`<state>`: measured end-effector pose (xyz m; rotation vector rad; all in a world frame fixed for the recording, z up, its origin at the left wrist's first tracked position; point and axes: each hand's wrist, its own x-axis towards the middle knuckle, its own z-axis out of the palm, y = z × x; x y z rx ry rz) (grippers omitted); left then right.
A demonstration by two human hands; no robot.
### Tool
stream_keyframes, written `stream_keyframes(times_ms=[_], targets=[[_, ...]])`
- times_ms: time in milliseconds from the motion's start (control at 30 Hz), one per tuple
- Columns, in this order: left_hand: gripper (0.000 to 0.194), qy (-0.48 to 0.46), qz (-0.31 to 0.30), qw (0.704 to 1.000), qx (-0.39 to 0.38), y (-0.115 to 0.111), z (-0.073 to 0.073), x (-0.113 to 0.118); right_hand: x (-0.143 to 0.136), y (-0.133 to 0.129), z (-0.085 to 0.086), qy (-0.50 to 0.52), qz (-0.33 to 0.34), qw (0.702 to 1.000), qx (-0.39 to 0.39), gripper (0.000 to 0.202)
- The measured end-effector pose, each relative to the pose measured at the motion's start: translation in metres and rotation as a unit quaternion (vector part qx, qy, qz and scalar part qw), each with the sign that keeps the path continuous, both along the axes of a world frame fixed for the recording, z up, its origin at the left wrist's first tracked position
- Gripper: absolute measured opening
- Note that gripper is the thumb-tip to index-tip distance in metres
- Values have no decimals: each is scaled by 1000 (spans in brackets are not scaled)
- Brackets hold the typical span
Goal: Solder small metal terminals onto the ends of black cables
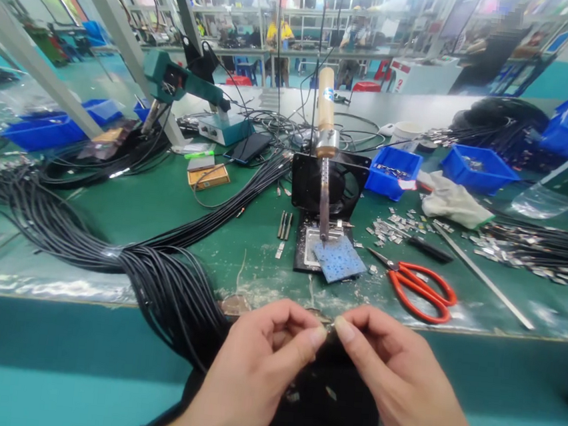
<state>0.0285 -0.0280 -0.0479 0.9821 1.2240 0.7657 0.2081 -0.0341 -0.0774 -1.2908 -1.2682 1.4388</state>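
Note:
My left hand (270, 359) and my right hand (389, 370) meet at the front edge of the bench, fingers pinched and tips almost touching. Something tiny shows between the fingertips, too small and covered to name. Just beyond them a blue sponge (340, 260) lies partly over a black stand. Above the sponge a soldering iron (326, 116) with a wooden handle points tip down. Orange-handled scissors (422, 290) rest to the right of the sponge. Left of my left hand, a thick bundle of black cables (167, 282) hangs over the bench edge.
Behind the iron stands a black fan (331, 185). Blue bins (393, 170) with small parts, a white glove (453, 201), loose metal connectors (398, 225) and a metal strip (483, 276) lie to the right. A teal tool (181, 81) stands back left. People are in the background.

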Motion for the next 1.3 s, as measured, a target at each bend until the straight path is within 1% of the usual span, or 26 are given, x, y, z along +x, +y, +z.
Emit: stream_keyframes(times_ms=[100, 233, 533, 733, 900, 1033, 1300], targets=[[21, -14, 4, 1000, -8, 1, -1, -1, 0, 1, 0, 5, 0, 1000, 9, 32], [20, -36, 13, 999, -25, 3, -2, -1, 1, 4, 4, -9, 16, 1000, 6, 35], [20, -58, 14, 997, -54, 8, 6, 1, 1, 3, 2, 16, 14, 1000, -6, 31], [18, -91, 17, 993, -76, 11, 8, 2, 1, 2, 2, 6, 1, 1000, -2, 30], [22, -111, 28, 990, -84, 12, 10, 2, 1, 4, 2, -3, -14, 1000, -17, 32], [22, -107, 22, 990, -89, 13, 10, 1, 0, 4, 1, -7, -20, 999, -35, 33], [25, -122, 34, 989, -81, 16, 8, 2, 0, 5, -2, 12, -17, 999, -48, 33]])
